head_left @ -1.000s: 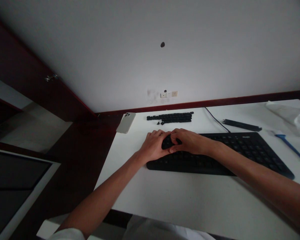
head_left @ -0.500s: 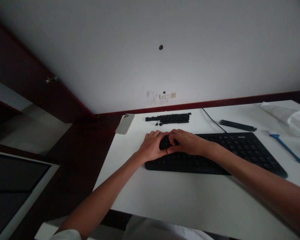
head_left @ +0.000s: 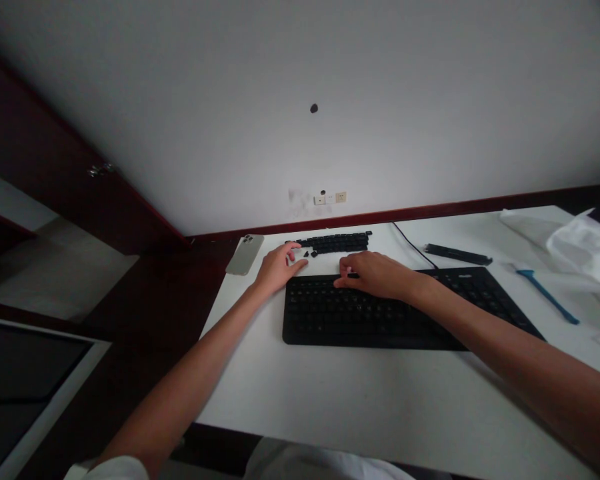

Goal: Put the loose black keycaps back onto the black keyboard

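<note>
Black keyboard (head_left: pixel 375 327), flat on the white tabletop (head_left: pixel 370 393), center to right, long side toward the person. Left to right: pale phone (head_left: pixel 245 255), back up, near the tabletop's left edge. Left hand (head_left: pixel 279 267) next, just off the keyboard's upper left corner, fingertips by the left end of the keycap rows (head_left: pixel 340 242); grip fairly wide, thumb and fingers parted, nothing seen in it, can't tell if a fingertip touches a cap. Couple of loose keycaps (head_left: pixel 314 253) just below the rows, between the two hands. Right hand (head_left: pixel 375 275) over the keyboard's upper part, fingers curled toward thumb; grip narrow, can't tell if a cap is pinched inside. Farther right: dark cable (head_left: pixel 413 245) off the keyboard's back, black strip (head_left: pixel 457 254) behind it, blue tool (head_left: pixel 550 297) to the right, crumpled white sheet (head_left: pixel 590 247) at far right. Handling, judged: keyboard probably light, stiff plastic, likely to slide if pushed; best steadied by its side edges, mind the cable. Keycaps look tiny, hard, smooth, easy to drop or flick away; take by opposite sides with fingertips.
</note>
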The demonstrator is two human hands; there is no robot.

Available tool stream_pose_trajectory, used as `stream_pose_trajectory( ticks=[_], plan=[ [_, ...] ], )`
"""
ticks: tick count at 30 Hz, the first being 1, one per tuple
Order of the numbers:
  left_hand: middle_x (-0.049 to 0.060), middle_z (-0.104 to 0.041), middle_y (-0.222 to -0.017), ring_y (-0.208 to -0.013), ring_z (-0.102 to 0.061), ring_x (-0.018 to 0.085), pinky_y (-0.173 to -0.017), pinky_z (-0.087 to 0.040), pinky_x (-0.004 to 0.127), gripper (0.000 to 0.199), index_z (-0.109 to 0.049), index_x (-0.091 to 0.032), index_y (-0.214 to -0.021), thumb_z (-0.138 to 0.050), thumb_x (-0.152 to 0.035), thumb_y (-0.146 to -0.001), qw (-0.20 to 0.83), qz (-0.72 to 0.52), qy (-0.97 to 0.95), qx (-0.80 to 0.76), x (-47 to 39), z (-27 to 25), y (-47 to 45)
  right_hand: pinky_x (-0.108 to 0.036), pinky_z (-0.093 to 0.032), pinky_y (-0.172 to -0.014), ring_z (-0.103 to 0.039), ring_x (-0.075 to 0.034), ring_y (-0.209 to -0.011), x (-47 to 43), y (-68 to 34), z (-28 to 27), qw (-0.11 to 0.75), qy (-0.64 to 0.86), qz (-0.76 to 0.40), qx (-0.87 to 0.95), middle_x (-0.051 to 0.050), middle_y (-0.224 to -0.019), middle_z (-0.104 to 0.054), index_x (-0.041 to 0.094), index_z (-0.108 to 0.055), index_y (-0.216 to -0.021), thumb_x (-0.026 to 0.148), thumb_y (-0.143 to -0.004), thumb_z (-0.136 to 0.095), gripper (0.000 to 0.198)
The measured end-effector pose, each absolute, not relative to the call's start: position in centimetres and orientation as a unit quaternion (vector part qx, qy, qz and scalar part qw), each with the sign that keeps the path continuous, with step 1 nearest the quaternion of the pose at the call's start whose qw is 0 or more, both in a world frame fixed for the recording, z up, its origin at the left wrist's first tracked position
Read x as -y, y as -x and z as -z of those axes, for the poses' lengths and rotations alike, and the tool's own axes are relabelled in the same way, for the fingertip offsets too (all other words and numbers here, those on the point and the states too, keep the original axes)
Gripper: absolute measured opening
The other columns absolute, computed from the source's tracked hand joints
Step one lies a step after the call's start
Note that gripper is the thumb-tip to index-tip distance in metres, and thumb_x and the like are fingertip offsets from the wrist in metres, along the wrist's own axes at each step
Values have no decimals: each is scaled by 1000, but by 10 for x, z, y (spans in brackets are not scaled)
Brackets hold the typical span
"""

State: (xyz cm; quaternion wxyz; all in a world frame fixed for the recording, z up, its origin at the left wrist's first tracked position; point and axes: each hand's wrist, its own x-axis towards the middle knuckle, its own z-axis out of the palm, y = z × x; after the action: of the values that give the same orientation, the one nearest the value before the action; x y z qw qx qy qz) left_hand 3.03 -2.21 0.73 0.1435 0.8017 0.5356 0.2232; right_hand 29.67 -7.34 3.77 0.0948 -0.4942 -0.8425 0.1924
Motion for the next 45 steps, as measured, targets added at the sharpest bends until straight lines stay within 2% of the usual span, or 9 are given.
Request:
stream_pose_trajectory(
  ticks=[5,11,20,26,29,32,35,39,45],
  plan=[
    [0,-67,-78,-69,-60,18,-65,-38,28,36,-72,-28,-110,-72,-53,-83,101,-192,-792,-571,7,0,-36,-34,-44,-73,-68,-28,-90,73,-297,-33,88,495,-170,848,-8,-94,-74,23,-67,-94,53,-91,-65,30],
    [-1,-63,-67,-64,-58,17,-61,-33,28,21,-76,-27,-93,-65,-44,-89,101,-206,-784,-577,5,2,-35,-34,-44,-73,-68,-28,-90,74,-297,-35,83,498,-158,848,-7,-92,-74,23,-67,-93,54,-91,-64,30],
    [-3,-60,-68,-64,-55,15,-61,-34,26,39,-71,-27,-122,-70,-40,-85,167,-214,-800,-535,0,8,-32,-33,-42,-70,-68,-26,-86,75,-294,-32,83,501,-141,850,-7,-90,-73,23,-66,-91,49,-92,-65,26],
    [-3,-56,-64,-61,-51,14,-59,-31,26,25,-76,-25,-107,-66,-37,-88,173,-201,-808,-527,-4,3,-35,-33,-43,-70,-68,-26,-85,74,-293,-32,80,502,-134,851,-6,-89,-73,23,-66,-90,48,-92,-65,26],
    [-3,-58,-68,-62,-53,14,-61,-36,26,23,-74,-24,-104,-67,-37,-87,150,-211,-804,-536,3,-3,-35,-33,-43,-71,-69,-27,-86,72,-294,-32,86,506,-146,846,-6,-89,-74,23,-67,-90,50,-92,-64,27],
    [1,-68,-91,-82,-62,17,-75,-45,28,18,-71,-25,-102,-68,-33,-86,88,-238,-823,-508,17,-14,-38,-33,-43,-71,-69,-25,-83,70,-295,-32,102,506,-155,842,-6,-88,-74,24,-68,-89,50,-92,-63,26],
    [2,-69,-113,-107,-63,21,-92,-48,32,18,-67,-26,-105,-66,-25,-88,57,-262,-851,-451,35,-27,-42,-33,-45,-72,-69,-24,-83,70,-293,-34,136,503,-158,839,-5,-90,-75,24,-69,-89,46,-93,-63,23],
    [0,-72,-109,-103,-64,19,-90,-49,32,21,-65,-27,-108,-65,-20,-88,64,-263,-861,-430,57,-38,-48,-32,-47,-75,-68,-21,-83,72,-288,-39,202,481,-177,834,-3,-90,-74,23,-66,-87,39,-94,-60,19],
    [0,-71,-96,-95,-64,19,-86,-50,32,16,-66,-25,-101,-66,-17,-88,77,-291,-857,-418,73,-40,-50,-30,-50,-71,-68,-17,-76,77,-279,-41,272,463,-250,805,-1,-86,-74,23,-66,-91,36,-92,-63,14]
  ],
)
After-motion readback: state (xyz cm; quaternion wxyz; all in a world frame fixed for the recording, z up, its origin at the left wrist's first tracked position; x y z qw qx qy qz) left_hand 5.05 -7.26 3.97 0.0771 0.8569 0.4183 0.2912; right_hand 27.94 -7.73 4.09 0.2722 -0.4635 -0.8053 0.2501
